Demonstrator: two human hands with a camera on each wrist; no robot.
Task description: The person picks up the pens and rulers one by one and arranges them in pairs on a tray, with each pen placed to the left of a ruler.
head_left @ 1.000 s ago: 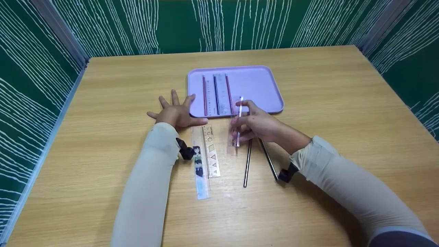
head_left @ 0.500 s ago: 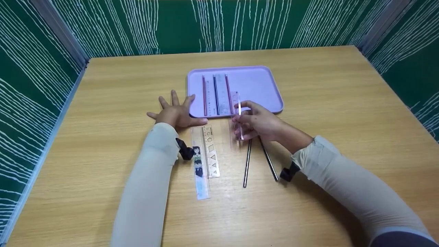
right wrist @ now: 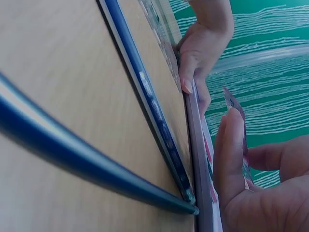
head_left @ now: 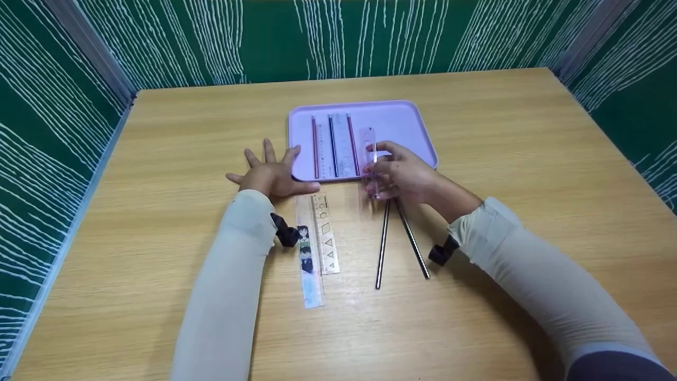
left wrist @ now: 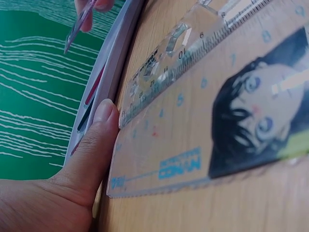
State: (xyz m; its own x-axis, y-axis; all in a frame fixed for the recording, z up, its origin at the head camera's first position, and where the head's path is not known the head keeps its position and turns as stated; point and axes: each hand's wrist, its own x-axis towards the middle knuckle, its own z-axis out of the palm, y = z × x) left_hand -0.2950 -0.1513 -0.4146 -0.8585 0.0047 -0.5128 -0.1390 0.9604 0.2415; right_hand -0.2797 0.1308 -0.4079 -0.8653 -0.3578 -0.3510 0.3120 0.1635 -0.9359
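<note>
In the head view my left hand (head_left: 270,177) lies with fingers spread at the near left corner of a purple tray (head_left: 399,124), index finger and thumb against its rim. My right hand (head_left: 410,172) pinches a clear, pinkish ruler (head_left: 368,136) over the tray's front edge; the right wrist view shows this ruler (right wrist: 235,104) tilted between thumb and fingers. On the tray lie a red pencil (head_left: 316,151), a dark pencil (head_left: 334,148) and another red pencil (head_left: 353,145), with a narrow clear ruler (head_left: 321,159) and a wider one (head_left: 344,151) between them.
In front of the tray, a ruler with cartoon figures (head_left: 312,288) lies beside a clear stencil ruler (head_left: 329,254). Two dark pencils, one (head_left: 381,254) left of the other (head_left: 415,246), converge below my right hand. Green walls with white streaks enclose the wooden table (head_left: 158,137).
My right hand has moved forward and slightly right with the pinkish ruler, whose far end now reaches further over the tray. My left hand has stayed in place.
</note>
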